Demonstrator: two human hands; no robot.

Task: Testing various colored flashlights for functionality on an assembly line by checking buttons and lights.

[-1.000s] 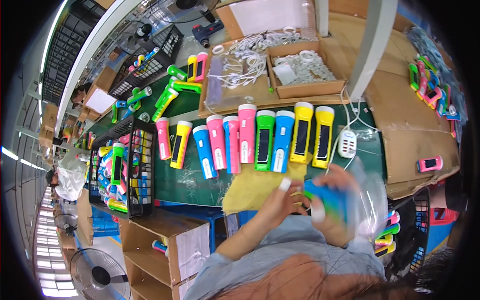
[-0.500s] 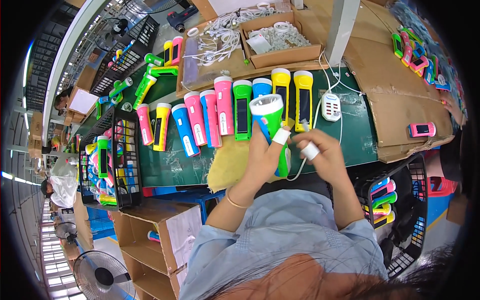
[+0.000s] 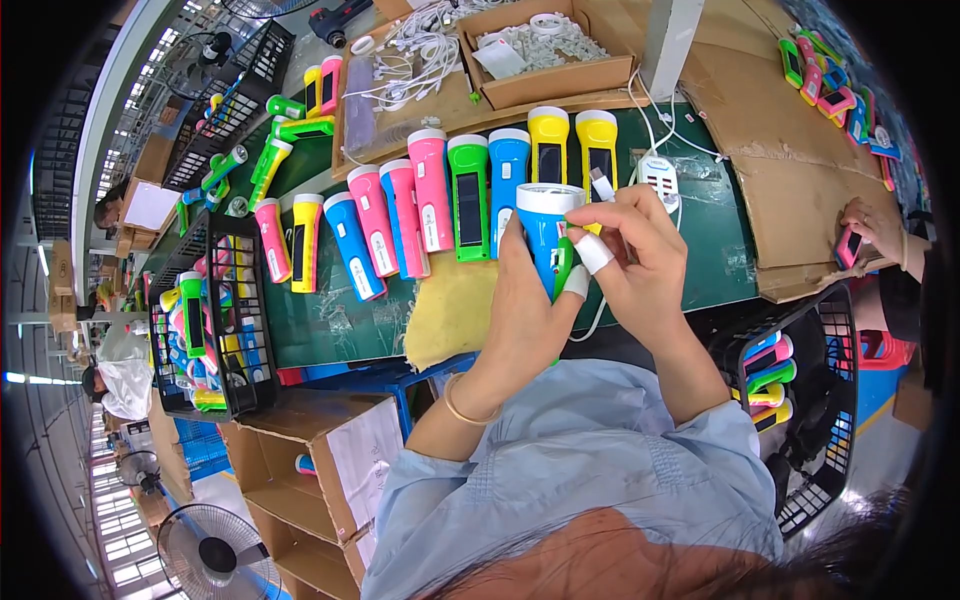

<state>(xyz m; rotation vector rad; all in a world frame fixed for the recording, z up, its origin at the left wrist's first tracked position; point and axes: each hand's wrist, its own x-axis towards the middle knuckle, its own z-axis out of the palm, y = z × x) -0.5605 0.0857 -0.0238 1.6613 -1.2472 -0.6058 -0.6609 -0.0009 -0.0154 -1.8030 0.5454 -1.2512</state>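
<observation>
My left hand (image 3: 532, 322) is closed around a blue-and-green flashlight (image 3: 545, 232), held upright with its white-rimmed head on top. Close against its side is my right hand (image 3: 648, 262), fingers pinched, with white tape on a digit. A white USB plug (image 3: 600, 184) sticks up just above those fingers, and its cable seems to be gripped in them. The fingertips hide the spot where they meet the flashlight. Behind stands a row of flashlights in pink, blue, green and yellow, among them a green one (image 3: 468, 198) with a dark panel.
A yellow cloth (image 3: 440, 318) lies by the table's near edge. Beyond the hands sits a white USB charging hub (image 3: 657, 178). Black baskets of flashlights stand left (image 3: 262, 345) and right (image 3: 835, 395). A cardboard box (image 3: 550, 75) holds small white parts. Another person's hand (image 3: 876, 228) touches a pink flashlight.
The flashlight has turned in my left hand, so its blue side now shows. My right hand has moved up and in against it. The other person's hand has reached the pink flashlight at right.
</observation>
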